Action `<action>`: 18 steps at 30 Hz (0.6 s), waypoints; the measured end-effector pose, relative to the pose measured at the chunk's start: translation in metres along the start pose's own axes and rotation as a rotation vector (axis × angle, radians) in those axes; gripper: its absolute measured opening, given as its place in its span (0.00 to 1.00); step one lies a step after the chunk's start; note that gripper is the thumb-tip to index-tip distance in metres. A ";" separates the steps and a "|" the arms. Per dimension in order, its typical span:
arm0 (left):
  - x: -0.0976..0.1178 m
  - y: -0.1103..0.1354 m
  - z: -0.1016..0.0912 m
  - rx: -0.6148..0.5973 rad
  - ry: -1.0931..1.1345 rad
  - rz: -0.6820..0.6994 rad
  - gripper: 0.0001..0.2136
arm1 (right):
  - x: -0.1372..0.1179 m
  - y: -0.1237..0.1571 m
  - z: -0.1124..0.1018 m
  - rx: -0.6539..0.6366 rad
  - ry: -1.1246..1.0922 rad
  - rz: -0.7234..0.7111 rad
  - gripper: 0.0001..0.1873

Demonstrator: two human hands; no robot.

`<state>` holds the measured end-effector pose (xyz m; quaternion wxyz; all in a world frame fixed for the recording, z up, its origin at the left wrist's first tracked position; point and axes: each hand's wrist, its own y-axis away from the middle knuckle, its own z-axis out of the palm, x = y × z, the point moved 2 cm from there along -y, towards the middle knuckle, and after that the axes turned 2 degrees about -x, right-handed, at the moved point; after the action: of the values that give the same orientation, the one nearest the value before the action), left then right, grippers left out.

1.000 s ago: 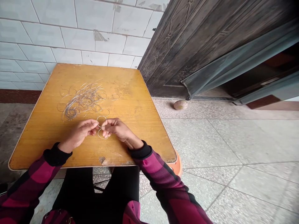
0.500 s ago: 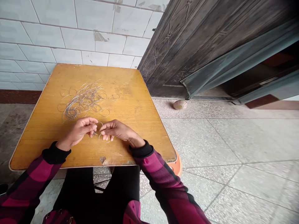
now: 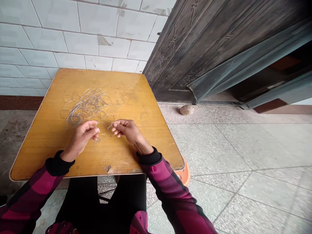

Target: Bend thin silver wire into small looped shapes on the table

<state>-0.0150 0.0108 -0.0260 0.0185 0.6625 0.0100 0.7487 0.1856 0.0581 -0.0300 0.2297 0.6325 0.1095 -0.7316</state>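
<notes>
A thin, curved silvery wire point(image 3: 102, 123) arches between my two hands above the wooden table point(image 3: 136, 143). My left hand point(image 3: 84, 135) pinches one part of it between thumb and fingers. On the other side, my right hand point(image 3: 126, 130) is closed in a pinch on wire as well. Whether both hands grip the same piece or two separate ones I cannot tell. Just beyond my hands lies a tangled heap of thin wires point(image 3: 87, 104), some looped into rings and some nearly straight.
White wall tiles point(image 3: 95, 42) rise behind the table. To the right stand a dark carved door point(image 3: 168, 65) and a grey-green curtain point(image 3: 219, 76). A roundish object point(image 3: 187, 110) lies on the floor by the door. An orange stool point(image 3: 186, 172) shows under the table's right corner.
My hands have drawn farther apart, the right one moving right and slightly away from me. The wire between them now spans a wider gap. The heap has not moved.
</notes>
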 end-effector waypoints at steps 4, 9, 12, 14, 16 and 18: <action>0.001 0.000 -0.001 -0.090 -0.087 -0.096 0.16 | -0.004 0.002 0.001 -0.091 0.129 -0.050 0.16; 0.001 0.003 0.003 -0.405 -0.256 -0.272 0.17 | -0.007 0.008 0.009 -0.251 0.340 -0.159 0.15; 0.003 0.003 0.005 -0.434 -0.304 -0.294 0.16 | -0.009 0.011 0.012 -0.304 0.466 -0.218 0.13; 0.004 0.004 0.005 -0.446 -0.329 -0.300 0.16 | -0.011 0.012 0.014 -0.340 0.565 -0.246 0.12; 0.004 0.004 0.006 -0.477 -0.368 -0.299 0.16 | -0.014 0.014 0.015 -0.350 0.645 -0.275 0.11; 0.003 0.004 0.006 -0.502 -0.399 -0.295 0.16 | -0.016 0.014 0.016 -0.332 0.699 -0.299 0.11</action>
<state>-0.0091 0.0065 -0.0218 0.2902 0.7621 -0.0827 0.5728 0.1797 0.0421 -0.0098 0.1688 0.7743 0.3881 -0.4704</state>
